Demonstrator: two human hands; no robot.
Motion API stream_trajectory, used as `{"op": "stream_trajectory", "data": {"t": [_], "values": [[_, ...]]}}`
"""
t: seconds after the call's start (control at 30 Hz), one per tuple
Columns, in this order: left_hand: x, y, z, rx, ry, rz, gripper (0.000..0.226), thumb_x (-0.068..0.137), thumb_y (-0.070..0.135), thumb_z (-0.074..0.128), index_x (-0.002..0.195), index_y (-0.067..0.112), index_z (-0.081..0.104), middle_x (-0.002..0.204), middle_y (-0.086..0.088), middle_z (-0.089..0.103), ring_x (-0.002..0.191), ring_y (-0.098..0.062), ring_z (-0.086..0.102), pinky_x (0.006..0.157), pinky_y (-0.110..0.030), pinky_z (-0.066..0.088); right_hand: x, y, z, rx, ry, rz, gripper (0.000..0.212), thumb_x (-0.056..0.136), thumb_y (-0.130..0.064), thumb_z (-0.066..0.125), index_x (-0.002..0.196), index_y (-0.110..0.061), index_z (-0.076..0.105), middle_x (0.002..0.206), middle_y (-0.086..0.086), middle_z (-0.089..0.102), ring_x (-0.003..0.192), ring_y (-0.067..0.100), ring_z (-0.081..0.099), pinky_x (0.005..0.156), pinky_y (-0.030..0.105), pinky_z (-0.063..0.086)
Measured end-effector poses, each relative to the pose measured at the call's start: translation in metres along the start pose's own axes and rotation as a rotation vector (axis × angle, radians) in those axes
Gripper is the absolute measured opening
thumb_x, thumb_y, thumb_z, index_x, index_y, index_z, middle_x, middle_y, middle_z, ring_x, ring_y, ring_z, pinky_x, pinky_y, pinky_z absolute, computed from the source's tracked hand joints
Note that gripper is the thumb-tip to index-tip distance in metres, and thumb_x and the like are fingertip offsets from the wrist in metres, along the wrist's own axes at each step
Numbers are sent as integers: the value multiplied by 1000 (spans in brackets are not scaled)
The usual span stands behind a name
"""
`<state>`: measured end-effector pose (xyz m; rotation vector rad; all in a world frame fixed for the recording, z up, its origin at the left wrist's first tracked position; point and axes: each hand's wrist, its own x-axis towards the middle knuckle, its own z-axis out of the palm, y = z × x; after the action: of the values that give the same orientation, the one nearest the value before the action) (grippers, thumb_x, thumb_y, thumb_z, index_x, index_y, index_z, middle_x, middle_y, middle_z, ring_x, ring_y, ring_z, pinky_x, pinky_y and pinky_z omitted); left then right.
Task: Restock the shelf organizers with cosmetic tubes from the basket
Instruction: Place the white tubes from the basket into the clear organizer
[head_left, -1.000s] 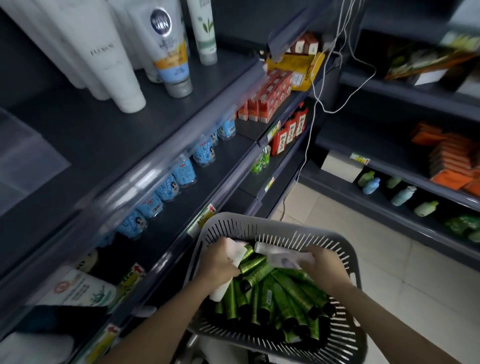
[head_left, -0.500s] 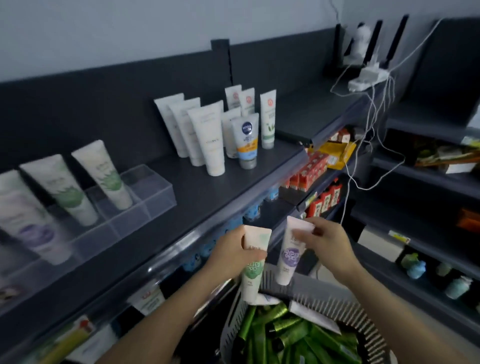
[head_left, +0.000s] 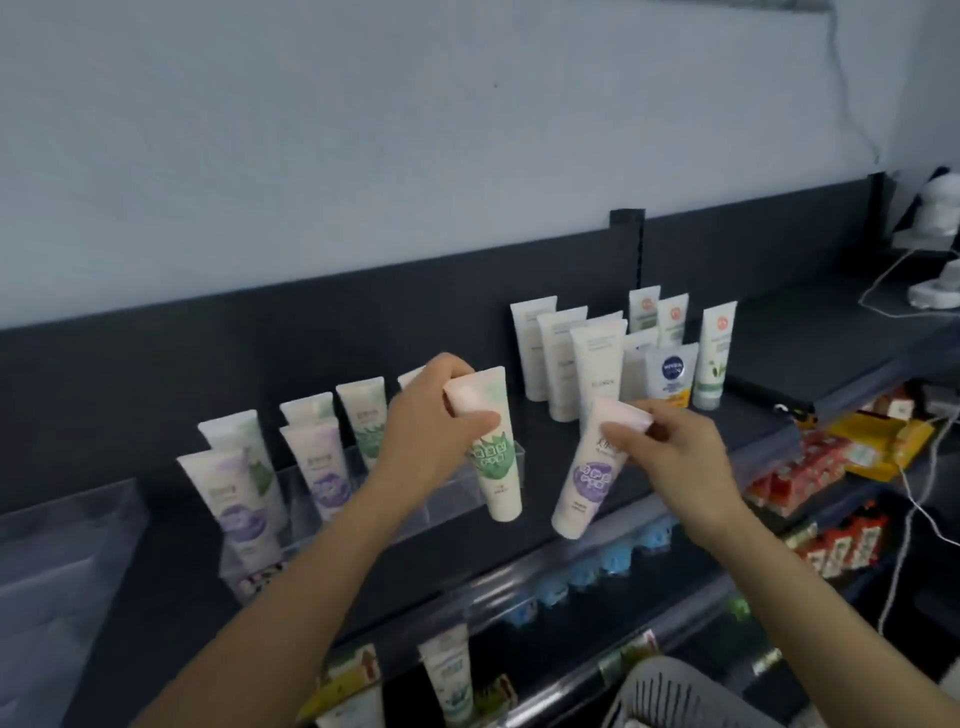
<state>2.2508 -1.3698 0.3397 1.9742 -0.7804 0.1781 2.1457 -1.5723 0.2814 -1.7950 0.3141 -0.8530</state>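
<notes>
My left hand (head_left: 434, 421) grips a white tube with a green label (head_left: 493, 462) by its upper end, cap down, over the right end of the clear shelf organizer (head_left: 457, 499). My right hand (head_left: 667, 452) pinches the top of a white tube with a purple label (head_left: 589, 478), which hangs tilted just right of the organizer above the dark shelf (head_left: 701, 452). Several green and purple tubes (head_left: 322, 467) stand in the organizer's compartments. The grey basket (head_left: 675, 693) shows only its rim at the bottom right.
A group of white tubes (head_left: 597, 364) and a blue-labelled one (head_left: 672, 374) stand at the back right of the shelf. Another clear bin (head_left: 62, 561) sits at the left. Lower shelves hold blue bottles (head_left: 587, 569) and red packets (head_left: 810, 467). White cables (head_left: 919, 488) hang at the right.
Both hands have lifted out of the basket, each with a tube, and risen to the top shelf. The view has tilted up from the basket to the organizer.
</notes>
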Motion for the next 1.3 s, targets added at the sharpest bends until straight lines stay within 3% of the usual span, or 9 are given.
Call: {"op": "stream_trajectory", "data": {"t": [0.07, 0.17, 0.3, 0.37, 0.7, 0.8, 0.93, 1.2, 1.3], "values": [[9, 3, -26, 50, 93, 32, 25, 74, 13, 73, 87, 20, 53, 84, 5, 61, 77, -13, 60, 62, -31, 50, 12, -14, 17, 20, -24, -35, 2, 83, -10, 69, 82, -9, 68, 72, 5, 68, 64, 6, 59, 61, 26, 50], [23, -3, -52, 156, 148, 25, 26, 74, 15, 72, 89, 20, 52, 83, 8, 57, 74, -6, 55, 55, -21, 42, 28, -26, 40, 38, -40, -65, 10, 82, -13, 69, 80, -4, 65, 73, 12, 68, 66, 14, 57, 62, 38, 48], [34, -21, -70, 304, 70, -16, 29, 73, 18, 75, 90, 21, 51, 86, 7, 56, 76, -7, 53, 56, -22, 40, 40, -33, 66, 38, -66, -71, 15, 81, -13, 71, 68, -13, 61, 62, 1, 62, 61, 12, 54, 60, 39, 46], [39, -28, -73, 327, 51, -25, 29, 73, 18, 75, 89, 20, 51, 85, 7, 55, 74, -7, 52, 55, -21, 37, 44, -36, 75, 46, -81, -63, 11, 81, -14, 71, 73, -10, 64, 68, 5, 65, 66, 15, 57, 66, 45, 51], [92, -28, -41, 307, 89, 97, 31, 74, 24, 76, 91, 18, 51, 82, 8, 54, 74, -6, 53, 58, -21, 42, 47, -36, 83, 41, -99, -41, 6, 83, -16, 69, 86, -12, 68, 80, 5, 71, 78, 20, 67, 74, 47, 56], [111, -30, -24, 407, -1, 89, 33, 73, 29, 76, 89, 17, 50, 80, 5, 59, 76, -15, 59, 70, -33, 50, 48, -38, 77, 43, -100, -51, 2, 84, -15, 69, 83, -16, 67, 76, -2, 70, 74, 13, 66, 66, 37, 56], [131, -31, -10, 571, -74, 95, 33, 74, 34, 74, 85, 17, 48, 81, 1, 62, 80, -21, 60, 76, -37, 40, 50, -36, 68, 67, -72, -26, 19, 84, -13, 68, 70, -23, 61, 58, -10, 62, 47, -5, 52, 44, 11, 36], [157, -38, -13, 629, -76, 34, 33, 75, 33, 75, 83, 18, 46, 83, 1, 59, 83, -21, 55, 75, -37, 35, 50, -30, 57, -8, -57, -11, 6, 84, -16, 68, 80, -16, 65, 73, -2, 68, 60, 0, 58, 52, 14, 43], [157, -40, -13, 667, -165, 23, 34, 74, 32, 76, 81, 20, 45, 82, 3, 56, 83, -20, 53, 74, -36, 34, 50, -27, 57, -2, -43, -4, 4, 84, -15, 68, 81, -14, 65, 74, -1, 68, 61, 0, 58, 52, 14, 44]]}}
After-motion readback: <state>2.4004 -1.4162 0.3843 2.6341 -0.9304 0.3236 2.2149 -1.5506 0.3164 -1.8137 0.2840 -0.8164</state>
